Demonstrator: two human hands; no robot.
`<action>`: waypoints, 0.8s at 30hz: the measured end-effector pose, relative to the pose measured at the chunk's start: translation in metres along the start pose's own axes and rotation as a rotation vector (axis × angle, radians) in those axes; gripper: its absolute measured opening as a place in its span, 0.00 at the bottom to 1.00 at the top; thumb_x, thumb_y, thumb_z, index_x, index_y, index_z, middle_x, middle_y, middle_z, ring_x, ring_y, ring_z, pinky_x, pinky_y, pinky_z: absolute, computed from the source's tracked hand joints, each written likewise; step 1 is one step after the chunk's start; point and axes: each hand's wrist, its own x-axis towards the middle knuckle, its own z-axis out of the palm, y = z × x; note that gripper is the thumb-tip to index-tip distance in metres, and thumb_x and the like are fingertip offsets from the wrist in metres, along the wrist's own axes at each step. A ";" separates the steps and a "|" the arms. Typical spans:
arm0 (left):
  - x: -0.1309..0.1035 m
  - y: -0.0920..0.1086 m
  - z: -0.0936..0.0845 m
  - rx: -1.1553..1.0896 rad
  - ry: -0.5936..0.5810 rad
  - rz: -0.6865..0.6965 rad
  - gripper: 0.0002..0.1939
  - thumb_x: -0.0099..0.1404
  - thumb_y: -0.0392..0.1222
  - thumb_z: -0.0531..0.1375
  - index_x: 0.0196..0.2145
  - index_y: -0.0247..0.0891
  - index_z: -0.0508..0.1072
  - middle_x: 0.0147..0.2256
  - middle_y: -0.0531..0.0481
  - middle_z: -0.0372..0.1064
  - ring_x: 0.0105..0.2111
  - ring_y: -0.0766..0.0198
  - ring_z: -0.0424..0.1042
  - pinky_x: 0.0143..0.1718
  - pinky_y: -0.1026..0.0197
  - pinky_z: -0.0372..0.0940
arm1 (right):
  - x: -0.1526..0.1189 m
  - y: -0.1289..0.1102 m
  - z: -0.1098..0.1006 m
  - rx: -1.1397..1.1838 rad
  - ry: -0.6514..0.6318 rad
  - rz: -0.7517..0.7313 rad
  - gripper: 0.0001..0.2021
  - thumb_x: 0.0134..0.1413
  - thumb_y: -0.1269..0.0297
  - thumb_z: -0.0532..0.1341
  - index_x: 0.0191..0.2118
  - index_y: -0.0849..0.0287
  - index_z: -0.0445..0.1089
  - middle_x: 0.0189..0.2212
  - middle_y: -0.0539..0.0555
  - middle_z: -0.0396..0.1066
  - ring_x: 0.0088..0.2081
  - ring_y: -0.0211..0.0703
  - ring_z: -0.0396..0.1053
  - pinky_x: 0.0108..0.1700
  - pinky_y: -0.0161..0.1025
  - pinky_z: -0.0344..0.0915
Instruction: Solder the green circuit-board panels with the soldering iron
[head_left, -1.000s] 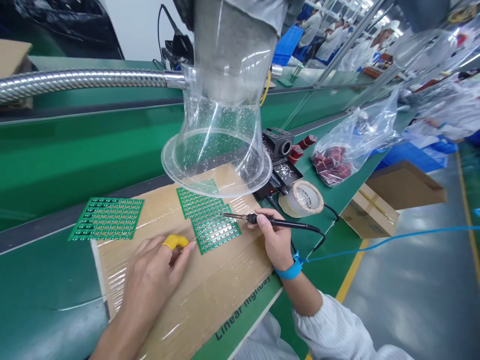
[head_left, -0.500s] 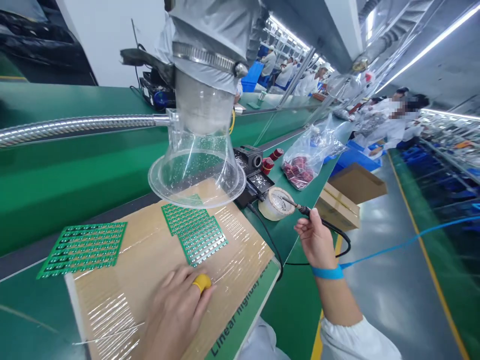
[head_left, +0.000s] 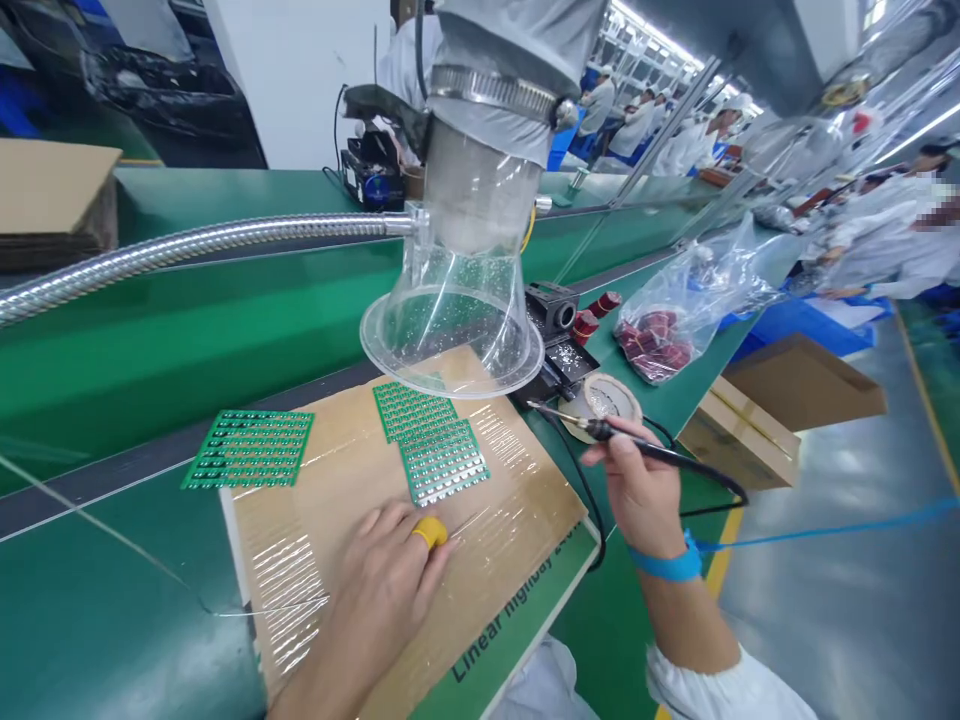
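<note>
My right hand, a blue strap round its wrist, grips a soldering iron whose tip points left, near a round pale tub. My left hand rests over the film-wrapped cardboard with its fingers curled. A yellow finger cot covers part of one finger. Thin solder wire runs in from the left beneath this hand, and a fine end seems to stick out past the fingertips. Two overlapping green circuit boards lie just beyond it; another circuit board lies at the board's left corner.
A clear fume hood on a metal gooseneck hangs above the circuit boards. Behind the tub sits a black iron stand, with red bundles and a plastic bag beyond. A cardboard box stands right. Co-workers sit farther off.
My right hand has drawn the soldering iron out of the tub, its tip now left of the tub's rim. The view has swung left. My left hand stays over the cardboard.
</note>
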 end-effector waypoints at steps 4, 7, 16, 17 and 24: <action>-0.004 -0.008 -0.006 -0.047 0.109 -0.051 0.06 0.72 0.39 0.59 0.35 0.40 0.69 0.46 0.47 0.78 0.47 0.55 0.74 0.46 0.51 0.67 | -0.010 0.003 0.049 0.005 -0.221 0.066 0.20 0.60 0.47 0.68 0.52 0.53 0.75 0.29 0.51 0.79 0.29 0.48 0.78 0.38 0.49 0.77; -0.004 -0.018 -0.009 0.009 0.156 -0.154 0.07 0.73 0.42 0.56 0.45 0.39 0.70 0.56 0.40 0.73 0.57 0.49 0.71 0.55 0.43 0.67 | -0.017 0.003 0.078 0.020 -0.287 0.070 0.19 0.63 0.48 0.66 0.53 0.53 0.73 0.33 0.52 0.80 0.36 0.48 0.80 0.46 0.51 0.77; 0.041 -0.055 0.004 0.050 0.097 -0.335 0.17 0.76 0.49 0.50 0.48 0.33 0.70 0.63 0.31 0.65 0.67 0.44 0.60 0.66 0.33 0.58 | -0.049 0.008 0.101 0.061 -0.279 0.074 0.18 0.72 0.52 0.59 0.61 0.53 0.65 0.50 0.57 0.77 0.54 0.50 0.75 0.61 0.55 0.70; 0.045 -0.058 0.005 0.053 0.086 -0.319 0.17 0.76 0.49 0.50 0.45 0.34 0.71 0.62 0.30 0.65 0.67 0.44 0.60 0.67 0.33 0.57 | -0.051 0.008 0.102 0.062 -0.260 0.073 0.18 0.72 0.52 0.58 0.62 0.52 0.65 0.51 0.57 0.76 0.54 0.50 0.75 0.61 0.55 0.71; 0.063 -0.071 0.008 0.030 0.004 -0.203 0.15 0.76 0.47 0.51 0.44 0.35 0.73 0.62 0.38 0.67 0.69 0.47 0.57 0.69 0.32 0.53 | -0.067 0.008 0.112 0.108 -0.162 0.121 0.20 0.72 0.50 0.57 0.63 0.52 0.62 0.52 0.58 0.75 0.54 0.52 0.75 0.59 0.56 0.73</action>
